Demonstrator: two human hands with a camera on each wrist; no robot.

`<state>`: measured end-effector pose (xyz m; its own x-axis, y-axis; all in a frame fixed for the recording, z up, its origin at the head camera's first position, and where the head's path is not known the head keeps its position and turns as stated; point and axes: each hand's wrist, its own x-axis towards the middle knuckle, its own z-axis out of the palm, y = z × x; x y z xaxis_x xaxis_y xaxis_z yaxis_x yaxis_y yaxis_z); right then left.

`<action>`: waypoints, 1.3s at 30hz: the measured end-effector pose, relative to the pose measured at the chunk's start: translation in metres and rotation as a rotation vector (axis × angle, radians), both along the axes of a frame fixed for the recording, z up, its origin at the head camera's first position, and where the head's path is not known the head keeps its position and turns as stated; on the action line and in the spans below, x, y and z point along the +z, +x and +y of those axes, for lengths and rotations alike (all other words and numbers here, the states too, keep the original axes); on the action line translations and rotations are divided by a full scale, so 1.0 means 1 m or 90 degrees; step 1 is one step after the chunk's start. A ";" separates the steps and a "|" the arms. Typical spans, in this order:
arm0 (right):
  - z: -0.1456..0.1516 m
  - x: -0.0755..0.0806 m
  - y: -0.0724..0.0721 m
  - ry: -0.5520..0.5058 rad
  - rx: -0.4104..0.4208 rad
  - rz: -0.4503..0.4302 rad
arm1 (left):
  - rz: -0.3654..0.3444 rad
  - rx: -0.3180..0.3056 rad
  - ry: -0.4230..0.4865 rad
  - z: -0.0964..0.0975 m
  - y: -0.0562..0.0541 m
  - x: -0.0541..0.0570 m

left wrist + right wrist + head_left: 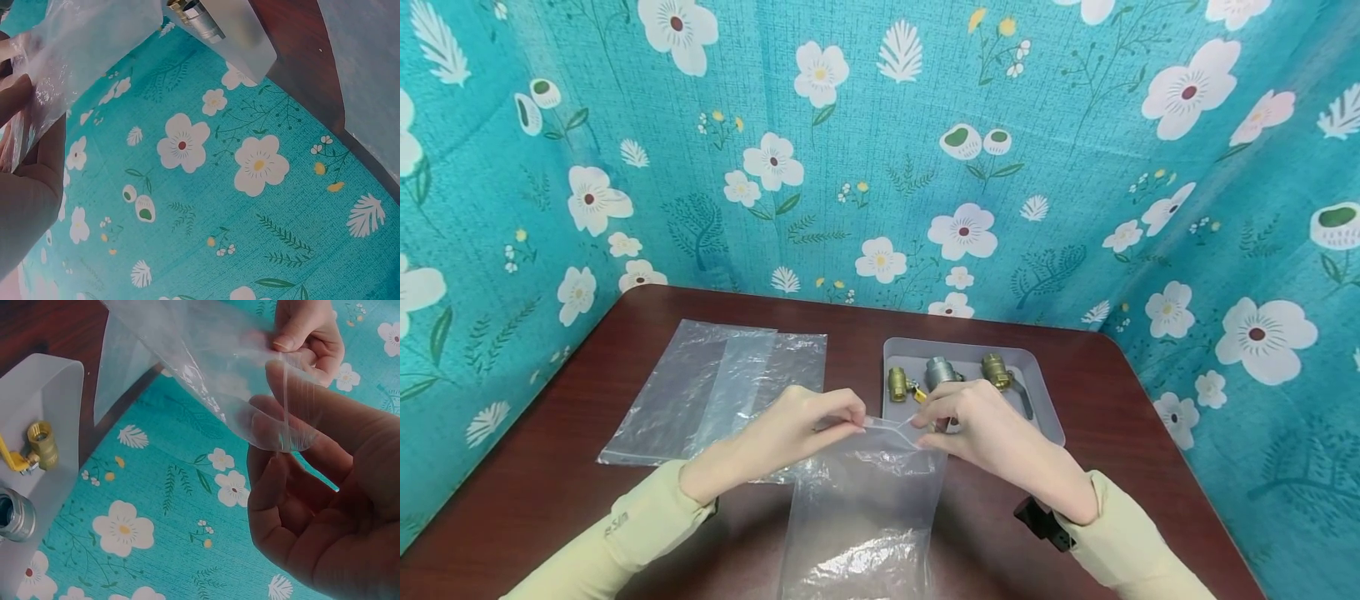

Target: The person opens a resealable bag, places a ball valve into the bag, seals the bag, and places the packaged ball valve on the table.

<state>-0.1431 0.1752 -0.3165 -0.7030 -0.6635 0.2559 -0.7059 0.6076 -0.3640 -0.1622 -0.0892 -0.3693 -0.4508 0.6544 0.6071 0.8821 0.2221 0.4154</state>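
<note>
A clear plastic zip bag (865,508) hangs between my two hands, its zip edge uppermost. My left hand (805,421) pinches the left end of that edge between thumb and fingers. At the right end, my right hand (981,421) holds the bag's mouth, where the film spreads into a small gap. The right wrist view shows the zip strip (285,403) running between the right thumb and fingers. In the left wrist view, crumpled film partly covers the left fingers (15,97).
Behind the right hand, a grey tray (1048,408) holds a small brass valve (897,384), a silver valve (938,372) and a brass valve with a grey lever (996,372). More clear bags (662,400) lie flat at the left. A flowered curtain (880,167) surrounds the dark table (850,312).
</note>
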 end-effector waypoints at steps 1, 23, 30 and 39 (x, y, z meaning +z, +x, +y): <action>0.000 0.000 0.000 0.000 0.002 -0.002 | 0.000 -0.002 -0.001 0.000 0.000 0.000; 0.001 -0.001 0.002 -0.008 -0.009 -0.029 | 0.018 -0.012 -0.018 -0.005 -0.003 0.001; -0.006 -0.001 0.001 0.006 0.008 -0.026 | 0.045 0.002 -0.073 -0.004 -0.004 0.006; -0.014 0.001 0.001 0.002 0.019 -0.059 | 0.107 0.020 -0.112 0.006 0.000 0.014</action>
